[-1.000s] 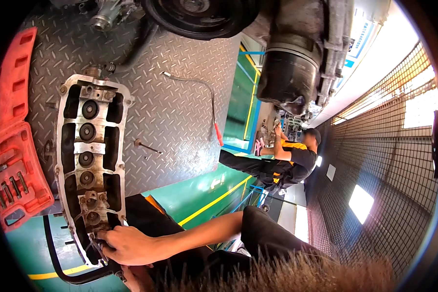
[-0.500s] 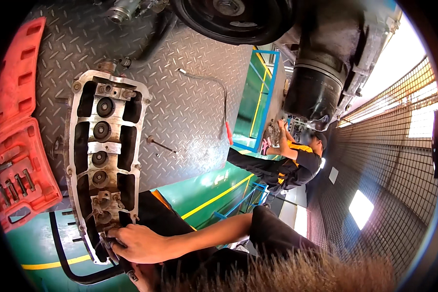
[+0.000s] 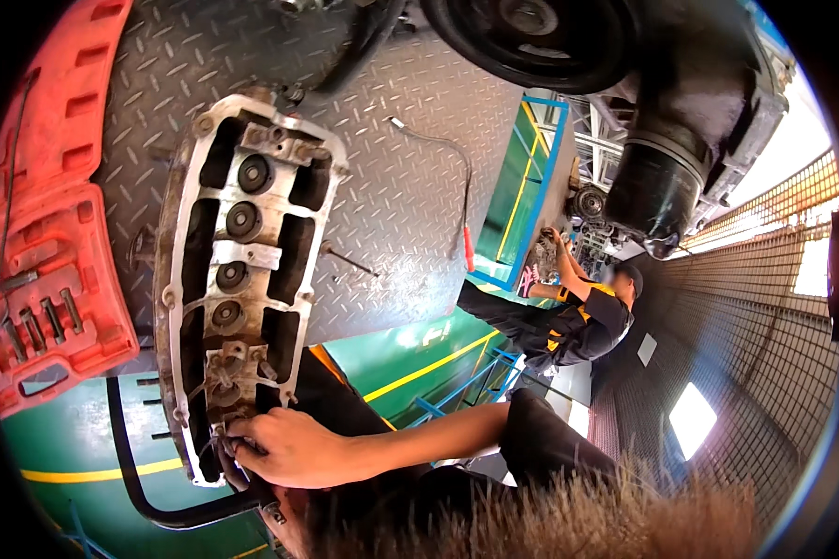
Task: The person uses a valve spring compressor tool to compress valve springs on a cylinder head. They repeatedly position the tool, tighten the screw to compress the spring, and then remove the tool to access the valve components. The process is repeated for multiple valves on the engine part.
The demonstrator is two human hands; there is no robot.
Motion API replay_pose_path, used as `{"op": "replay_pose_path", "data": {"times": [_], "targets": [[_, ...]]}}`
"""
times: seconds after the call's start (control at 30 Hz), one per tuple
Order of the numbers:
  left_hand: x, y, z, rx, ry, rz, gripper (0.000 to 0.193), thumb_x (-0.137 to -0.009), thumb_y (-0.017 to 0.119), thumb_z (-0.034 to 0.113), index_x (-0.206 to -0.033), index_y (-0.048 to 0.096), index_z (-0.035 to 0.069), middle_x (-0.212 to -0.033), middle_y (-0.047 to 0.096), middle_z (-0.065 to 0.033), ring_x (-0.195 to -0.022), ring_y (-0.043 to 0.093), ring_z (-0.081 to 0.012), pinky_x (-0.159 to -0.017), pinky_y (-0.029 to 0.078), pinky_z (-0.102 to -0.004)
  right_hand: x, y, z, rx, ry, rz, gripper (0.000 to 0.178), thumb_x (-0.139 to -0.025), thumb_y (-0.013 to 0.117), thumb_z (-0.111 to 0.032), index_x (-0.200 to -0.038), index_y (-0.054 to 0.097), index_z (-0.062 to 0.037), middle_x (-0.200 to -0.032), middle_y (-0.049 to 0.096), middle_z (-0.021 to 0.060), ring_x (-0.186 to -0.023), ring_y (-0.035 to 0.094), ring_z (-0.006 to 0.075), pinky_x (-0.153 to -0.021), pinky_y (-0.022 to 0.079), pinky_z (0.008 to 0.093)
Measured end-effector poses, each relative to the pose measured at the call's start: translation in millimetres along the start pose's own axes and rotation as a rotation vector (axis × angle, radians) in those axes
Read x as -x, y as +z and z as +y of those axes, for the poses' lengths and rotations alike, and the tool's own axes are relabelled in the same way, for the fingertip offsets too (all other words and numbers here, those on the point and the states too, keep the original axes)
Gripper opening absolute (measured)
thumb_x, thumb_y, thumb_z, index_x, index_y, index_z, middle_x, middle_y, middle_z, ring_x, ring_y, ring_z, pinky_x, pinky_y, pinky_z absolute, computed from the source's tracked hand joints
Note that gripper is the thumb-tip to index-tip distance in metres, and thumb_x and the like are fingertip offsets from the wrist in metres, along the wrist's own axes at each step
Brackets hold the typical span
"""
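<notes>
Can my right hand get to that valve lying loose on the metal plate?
Probably yes, with a stretch: the valve lies uncovered beside the cylinder head. The right hand would first have to leave the cylinder head's near end, where its fingers are busy.

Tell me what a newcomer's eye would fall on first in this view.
Most likely the long metal casting left of centre, with its row of round bores and a bare hand at its lower end. Next, the bright red open case along the left edge and the black cylinder at the upper right. Further back, right of centre, a co-worker in black and orange stands out.
</notes>
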State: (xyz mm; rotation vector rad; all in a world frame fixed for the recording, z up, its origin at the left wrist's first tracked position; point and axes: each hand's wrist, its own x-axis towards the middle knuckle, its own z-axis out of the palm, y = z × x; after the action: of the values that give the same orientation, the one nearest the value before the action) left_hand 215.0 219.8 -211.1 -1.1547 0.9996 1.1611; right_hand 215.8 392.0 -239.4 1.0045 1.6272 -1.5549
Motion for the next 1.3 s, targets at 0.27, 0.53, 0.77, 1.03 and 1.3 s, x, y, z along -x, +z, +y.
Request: {"op": "replay_pose_path", "data": {"times": [0.27,0.53,0.77,1.03,1.3], "targets": [[3,-4,4,0.034,0.033,0.011,0.07,-0.099,0.051,0.002,-0.157,0.014,0.014,-0.085,0.065,-0.0134,-0.065,0.065,-0.0208,-0.058,0.054,-0.0312,0,-9,-10,0.108,0.02,-0.077,0.027,-0.094,0.054,-0.021,-0.107,0.064,-0.0007,-0.061,0.06,0.0228,-0.065,0.063,0.0424,-0.064,0.05,0.0509],[-1,11,23,0.009,0.075,-0.05,0.071,-0.099,0.051,0.001,-0.157,0.014,0.013,-0.086,0.066,-0.0141,-0.066,0.065,-0.0206,-0.06,0.055,-0.0311,6,-14,-15,-0.108,0.171,-0.16,0.028,-0.096,0.055,-0.022,-0.11,0.064,0.0,-0.059,0.063,0.017,-0.055,0.066,0.0347,-0.058,0.054,0.045],[-6,12,32,-0.14,0.135,-0.18,0.075,-0.097,0.051,-0.005,-0.157,0.011,0.012,-0.087,0.068,-0.0134,-0.068,0.066,-0.0187,-0.062,0.055,-0.0309,1,-12,-9,-0.021,0.07,-0.158,0.03,-0.096,0.056,-0.014,-0.118,0.058,0.0062,-0.064,0.063,0.0193,-0.059,0.068,0.0328,-0.058,0.053,0.0419],[-6,9,33,-0.112,0.075,-0.237,0.081,-0.095,0.058,-0.003,-0.161,0.011,0.01,-0.091,0.068,-0.0115,-0.075,0.066,-0.0164,-0.069,0.053,-0.0287,5,-16,-25,0.025,0.218,-0.16,0.028,-0.098,0.061,-0.017,-0.113,0.06,0.0067,-0.083,0.064,0.011,-0.078,0.052,0.012,-0.069,0.047,0.0306],[-8,6,36,-0.038,0.077,-0.293,0.084,-0.095,0.061,-0.002,-0.16,0.01,0.004,-0.113,0.066,-0.0114,-0.094,0.063,-0.0122,-0.082,0.052,-0.0265,-3,-16,-41,0.155,0.228,-0.203,0.025,-0.097,0.059,-0.017,-0.111,0.059,0.0037,-0.069,0.059,0.0172,-0.059,0.052,0.0141,-0.056,0.045,0.0347]]}}
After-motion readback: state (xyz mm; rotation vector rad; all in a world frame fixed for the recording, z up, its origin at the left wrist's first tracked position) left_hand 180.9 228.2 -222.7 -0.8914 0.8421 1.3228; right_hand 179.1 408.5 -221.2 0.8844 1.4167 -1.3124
